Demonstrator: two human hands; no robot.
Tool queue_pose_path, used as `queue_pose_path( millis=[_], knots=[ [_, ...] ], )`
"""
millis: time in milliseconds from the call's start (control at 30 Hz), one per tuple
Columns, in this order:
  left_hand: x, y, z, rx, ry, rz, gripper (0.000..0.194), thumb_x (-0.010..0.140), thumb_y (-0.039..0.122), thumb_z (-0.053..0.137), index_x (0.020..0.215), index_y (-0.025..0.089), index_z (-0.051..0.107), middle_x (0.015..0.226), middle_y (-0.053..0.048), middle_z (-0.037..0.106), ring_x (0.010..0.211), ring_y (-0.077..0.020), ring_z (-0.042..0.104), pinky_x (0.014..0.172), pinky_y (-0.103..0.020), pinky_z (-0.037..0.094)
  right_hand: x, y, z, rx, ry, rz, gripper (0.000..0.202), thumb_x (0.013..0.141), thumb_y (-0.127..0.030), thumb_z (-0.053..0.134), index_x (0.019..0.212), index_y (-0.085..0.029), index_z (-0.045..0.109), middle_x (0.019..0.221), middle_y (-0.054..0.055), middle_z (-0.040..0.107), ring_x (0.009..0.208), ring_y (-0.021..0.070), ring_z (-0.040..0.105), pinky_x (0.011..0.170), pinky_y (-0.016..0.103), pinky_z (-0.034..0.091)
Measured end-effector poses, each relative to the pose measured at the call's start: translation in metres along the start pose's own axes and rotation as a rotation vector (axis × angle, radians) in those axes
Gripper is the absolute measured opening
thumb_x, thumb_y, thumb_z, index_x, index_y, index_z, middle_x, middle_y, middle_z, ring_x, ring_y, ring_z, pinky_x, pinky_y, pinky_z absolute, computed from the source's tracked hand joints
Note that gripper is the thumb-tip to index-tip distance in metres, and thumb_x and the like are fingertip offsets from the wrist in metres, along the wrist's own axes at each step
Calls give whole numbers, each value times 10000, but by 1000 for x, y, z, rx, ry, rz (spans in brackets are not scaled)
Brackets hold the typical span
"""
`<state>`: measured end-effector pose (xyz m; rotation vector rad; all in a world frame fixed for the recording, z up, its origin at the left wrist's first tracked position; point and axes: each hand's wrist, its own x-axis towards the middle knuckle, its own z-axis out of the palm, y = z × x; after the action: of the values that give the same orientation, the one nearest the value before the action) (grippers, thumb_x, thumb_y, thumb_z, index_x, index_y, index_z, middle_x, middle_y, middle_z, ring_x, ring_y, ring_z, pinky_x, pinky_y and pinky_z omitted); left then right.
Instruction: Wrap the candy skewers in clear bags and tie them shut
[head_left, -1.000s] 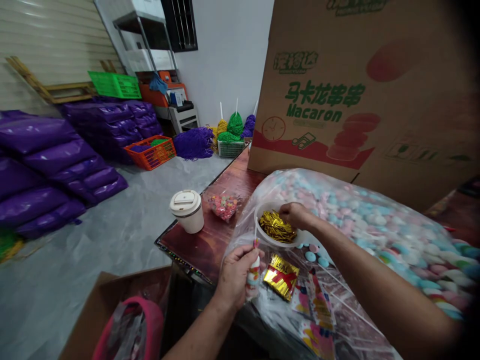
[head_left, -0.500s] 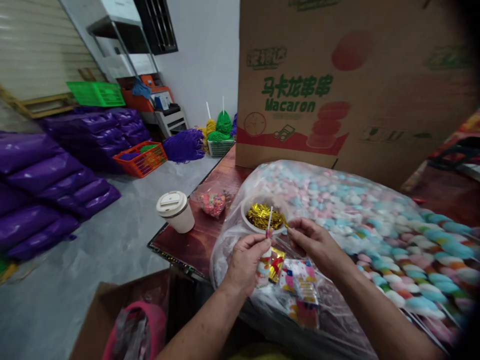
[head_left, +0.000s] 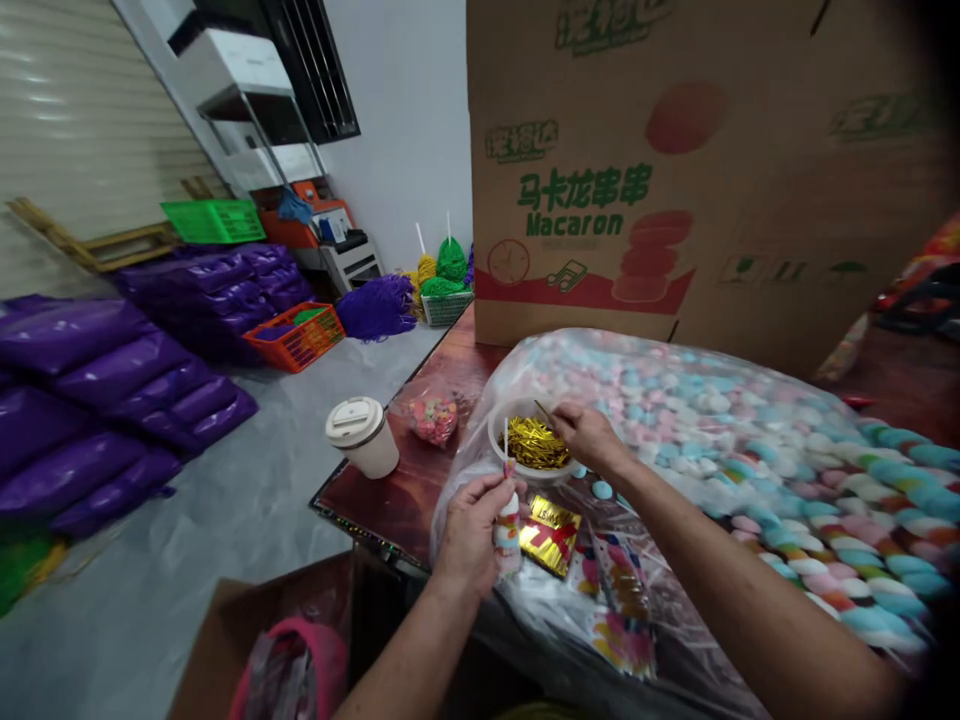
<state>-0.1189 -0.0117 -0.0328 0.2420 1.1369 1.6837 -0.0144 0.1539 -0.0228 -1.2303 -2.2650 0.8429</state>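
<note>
**Now: one hand on a wrapped candy stick, the other pinching a gold tie**

Low in the view, the left hand [head_left: 471, 528] is closed around a wrapped candy stick [head_left: 508, 520], held upright with its thin white stick poking up past the thumb. That grip is firm, fingers curled round the colourful wrapped part. Just beyond it, the right hand [head_left: 590, 436] reaches over the rim of a white bowl [head_left: 496, 432] and pinches a single gold twist tie [head_left: 541, 409] between thumb and fingertip; the tie sticks up and away from the hand at a slant. The bowl holds a heap of gold twist ties [head_left: 534, 446] and sits on a big clear plastic bag [head_left: 720, 440] full of pastel candies, which covers most of the desk [head_left: 390, 490].

Right beside the left hand lies a gold foil packet [head_left: 551, 533] with red marks, and near it a few printed wrappers [head_left: 619, 600] spread on the plastic. Further left on the desk stand a lidded paper cup [head_left: 362, 436] and a small bag of coloured sweets [head_left: 436, 418]. A large cardboard carton [head_left: 675, 170] marked "Macaron" stands behind the candy bag. On the floor to the left are purple sacks [head_left: 112, 370], an orange basket [head_left: 298, 336], and an open brown box [head_left: 247, 630] with something pink in it, just below the desk's edge.
</note>
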Motion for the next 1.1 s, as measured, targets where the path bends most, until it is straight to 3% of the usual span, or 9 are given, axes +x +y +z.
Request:
queue_pose_path(
  millis=[100,200,333,500,733,800,867,1000,1100],
  knots=[
    [7,0,1,-20,17,-14,270,534,284,769,715,130,642,678,-18,658,490,-96,569,499,-215,439,-30,-17,-8,82,-65,-32,251,836,-340,412,713,-164,542,578,-15,489,544,108,448,518,224,373],
    [6,-6,7,25,5,-16,211,552,249,737,708,134,654,611,5,628,499,-95,554,515,-212,437,-75,-33,-10,299,-196,-115,300,839,-421,418,907,-159,548,644,-15,506,535,98,434,488,211,378],
    [-5,-16,17,130,-136,-37,116,606,201,652,705,143,664,573,26,581,517,-80,509,529,-193,408,-117,-31,0,373,-123,-202,374,869,-322,408,1202,-157,447,714,-5,507,619,112,468,580,228,418],
    [-19,-26,24,266,-350,-105,117,639,234,637,642,119,615,559,23,515,514,-68,442,513,-189,345,-133,-12,0,334,-122,-225,499,878,-247,375,1362,-170,277,783,10,547,683,119,508,664,243,442],
    [-33,-32,24,458,-552,-60,232,717,323,616,629,115,564,588,18,470,547,-68,405,525,-197,315,-155,2,-10,230,-49,-159,517,869,-226,364,1375,-161,279,667,0,554,552,130,498,525,237,408],
    [-37,-35,27,502,-561,-35,275,735,365,617,633,116,560,590,19,470,549,-65,401,523,-192,311,-159,3,-9,127,-13,-196,531,863,-208,362,1383,-157,268,655,7,565,542,143,510,516,251,405],
    [-40,-38,31,454,-490,-53,328,709,417,644,607,123,540,547,32,449,504,-60,388,488,-191,295,-163,3,-5,59,71,-283,537,854,-171,353,1383,-149,264,658,18,577,556,157,532,526,263,415],
    [-48,-46,41,185,-327,-115,352,602,419,735,601,126,538,536,35,482,473,-57,418,484,-189,316,-174,6,5,109,422,-372,567,856,-155,401,1391,-147,211,669,10,560,570,150,527,560,268,443],
    [-55,-50,44,143,-351,-110,324,604,364,751,577,116,545,531,30,493,489,-54,434,506,-186,327,-182,8,5,216,466,-287,372,851,-198,478,1220,-161,441,703,15,564,619,141,539,592,258,463]
  ],
)
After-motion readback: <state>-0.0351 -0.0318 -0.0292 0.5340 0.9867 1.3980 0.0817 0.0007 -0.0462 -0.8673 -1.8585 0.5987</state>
